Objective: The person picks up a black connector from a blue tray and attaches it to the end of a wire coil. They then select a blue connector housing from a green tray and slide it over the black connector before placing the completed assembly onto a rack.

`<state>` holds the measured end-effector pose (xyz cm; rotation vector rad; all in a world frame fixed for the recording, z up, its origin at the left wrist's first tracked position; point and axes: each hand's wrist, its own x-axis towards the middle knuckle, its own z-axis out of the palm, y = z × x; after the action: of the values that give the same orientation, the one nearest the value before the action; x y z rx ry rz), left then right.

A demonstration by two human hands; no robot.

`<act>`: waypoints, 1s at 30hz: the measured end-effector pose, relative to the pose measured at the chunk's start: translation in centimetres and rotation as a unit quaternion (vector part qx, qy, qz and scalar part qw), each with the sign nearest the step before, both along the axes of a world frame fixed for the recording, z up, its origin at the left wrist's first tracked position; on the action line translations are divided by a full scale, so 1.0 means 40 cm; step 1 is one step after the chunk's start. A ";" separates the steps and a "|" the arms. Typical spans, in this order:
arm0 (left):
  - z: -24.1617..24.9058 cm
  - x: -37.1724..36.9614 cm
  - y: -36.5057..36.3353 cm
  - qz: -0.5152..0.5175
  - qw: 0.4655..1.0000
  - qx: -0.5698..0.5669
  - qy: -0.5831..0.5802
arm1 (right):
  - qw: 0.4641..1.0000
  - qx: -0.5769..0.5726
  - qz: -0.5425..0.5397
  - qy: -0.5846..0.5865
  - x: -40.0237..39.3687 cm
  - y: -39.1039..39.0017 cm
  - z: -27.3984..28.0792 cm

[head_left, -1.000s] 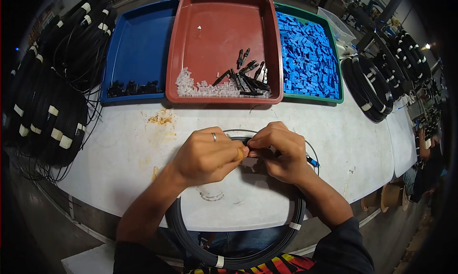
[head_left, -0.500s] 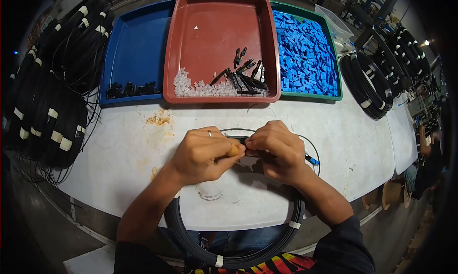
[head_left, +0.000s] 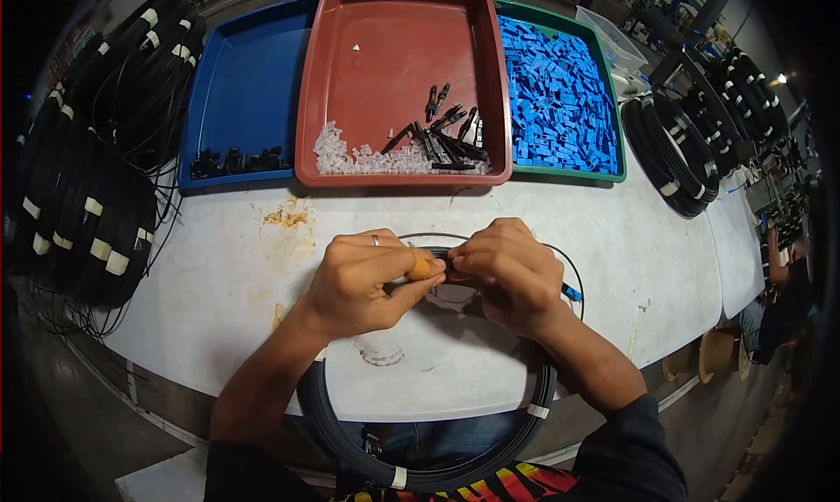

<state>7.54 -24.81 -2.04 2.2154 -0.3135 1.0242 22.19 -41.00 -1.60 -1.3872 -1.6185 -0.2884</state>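
Note:
My left hand (head_left: 372,279) and my right hand (head_left: 512,279) meet over the table, fingertips pinched together. Between them is a small black connector piece (head_left: 447,265), mostly covered by the fingers. A yellowish wrap covers my left thumb, and a ring is on one left finger. A coil of black cable (head_left: 315,397) with white tape bands lies beneath both hands and overhangs the near table edge towards my body. One loose cable loop curves past my right hand to a blue-tipped connector (head_left: 572,293).
Across the table (head_left: 236,301) stand a blue tray (head_left: 249,73) with black parts, a red tray (head_left: 394,47) with clear pieces and black connectors, and a green tray (head_left: 617,143) full of blue pieces. Cable coils stack at left (head_left: 83,222) and right (head_left: 669,156). Brownish scraps (head_left: 289,213) lie behind my left hand.
My hands stay together in the same place. The left fingers have shifted slightly, and a little more of the dark piece shows between the fingertips. The whole view has moved a touch.

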 end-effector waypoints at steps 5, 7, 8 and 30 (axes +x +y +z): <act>0.017 0.000 -0.010 -0.010 0.988 0.148 -0.047 | 0.995 -0.076 0.020 0.058 -0.001 -0.019 -0.008; 0.018 0.003 -0.012 0.017 0.962 0.264 -0.073 | 0.961 -0.161 0.020 0.223 -0.002 -0.016 -0.021; 0.011 0.007 -0.003 0.012 0.975 0.211 -0.063 | 0.967 -0.140 0.016 0.210 -0.003 -0.012 -0.022; 0.009 0.005 -0.007 -0.023 0.995 0.088 -0.040 | 0.999 -0.028 0.019 -0.004 -0.008 -0.016 -0.002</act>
<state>7.75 -25.09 -1.67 2.3138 -0.5064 1.0990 21.86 -41.65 -1.69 -1.3984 -1.6690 -0.2285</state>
